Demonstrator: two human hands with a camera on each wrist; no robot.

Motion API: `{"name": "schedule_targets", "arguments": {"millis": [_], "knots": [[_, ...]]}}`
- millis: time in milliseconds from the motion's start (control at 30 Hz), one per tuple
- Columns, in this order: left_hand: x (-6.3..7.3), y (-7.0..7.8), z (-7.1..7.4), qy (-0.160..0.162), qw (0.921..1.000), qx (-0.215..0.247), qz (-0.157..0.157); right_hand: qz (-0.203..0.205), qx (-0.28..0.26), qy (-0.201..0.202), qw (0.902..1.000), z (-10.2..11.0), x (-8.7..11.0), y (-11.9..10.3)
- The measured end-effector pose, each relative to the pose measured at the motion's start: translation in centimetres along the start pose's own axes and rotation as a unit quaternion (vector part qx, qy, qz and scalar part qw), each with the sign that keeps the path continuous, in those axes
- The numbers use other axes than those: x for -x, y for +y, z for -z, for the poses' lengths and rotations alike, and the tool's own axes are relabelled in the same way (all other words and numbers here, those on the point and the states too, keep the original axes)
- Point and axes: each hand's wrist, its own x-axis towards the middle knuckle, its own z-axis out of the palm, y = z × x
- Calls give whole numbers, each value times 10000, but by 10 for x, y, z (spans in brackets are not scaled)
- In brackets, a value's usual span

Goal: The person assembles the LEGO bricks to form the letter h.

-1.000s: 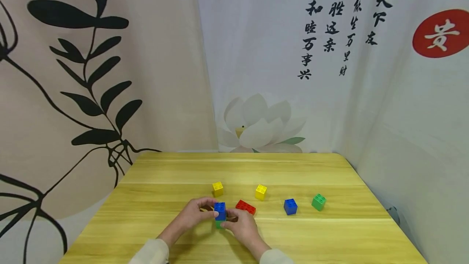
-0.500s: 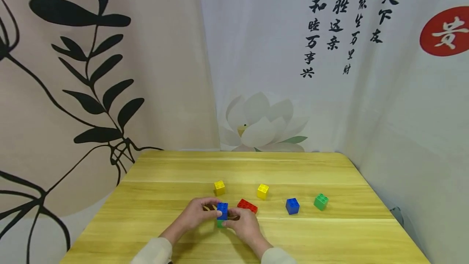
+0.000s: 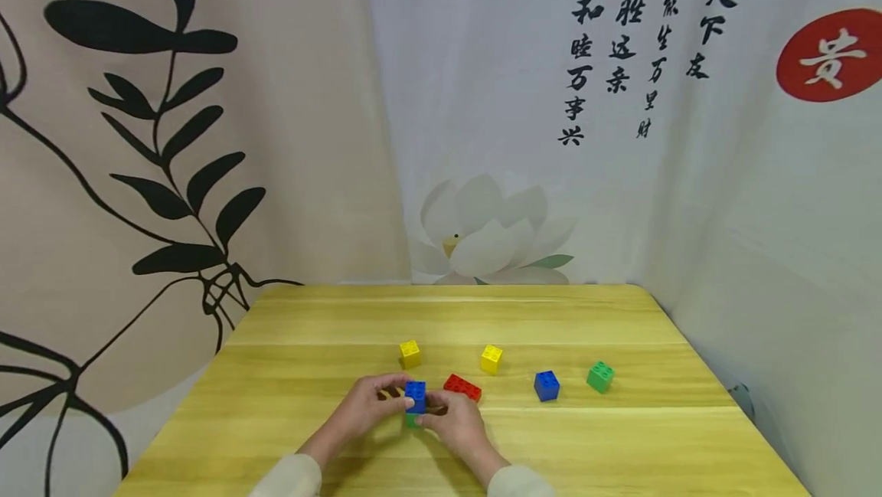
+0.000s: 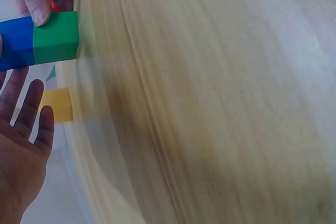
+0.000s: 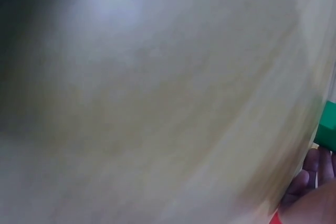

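A blue brick (image 3: 415, 397) sits on top of a green brick (image 4: 56, 38), the two joined into an upright stack near the front of the table. From the left, my left hand (image 3: 372, 405) pinches the blue brick between thumb and fingers. My right hand (image 3: 458, 423) grips the green brick lower down, its thumb on the near side. The left wrist view shows the right thumb pressed on the green brick, with several left fingers extended below the stack. In the right wrist view, only part of the green brick (image 5: 328, 127) and some fingers show at the edge.
Just behind the right hand lies a red brick (image 3: 462, 387). Two yellow bricks, one to the left (image 3: 409, 354) and one further right (image 3: 491, 359), stand behind it. Another blue brick (image 3: 547, 386) and another green brick (image 3: 600, 377) are to the right on the wooden table (image 3: 620, 451).
The head view shifts slightly. Both hands keep their hold on the blue and green stack, with hardly any visible motion, and the other bricks stay where they were.
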Motion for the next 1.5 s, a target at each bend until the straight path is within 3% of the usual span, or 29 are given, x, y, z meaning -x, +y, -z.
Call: {"name": "schedule_targets", "arguments": {"millis": [467,900,1133,1300,1500], "knots": [[-6,1,9,293,9986,-438,88,-166,-287,-88,9994,4,5,-6],[-6,2,20,413,9976,-460,306,-155,-115,33,9998,17,4,-11],[-8,13,23,703,9948,-518,530,-324,41,140,9994,31,2,-16],[-17,25,26,901,9931,-625,406,-305,231,306,9988,43,-2,-16],[-27,39,27,889,9943,-530,235,-205,401,543,9975,68,-5,-18]]}}
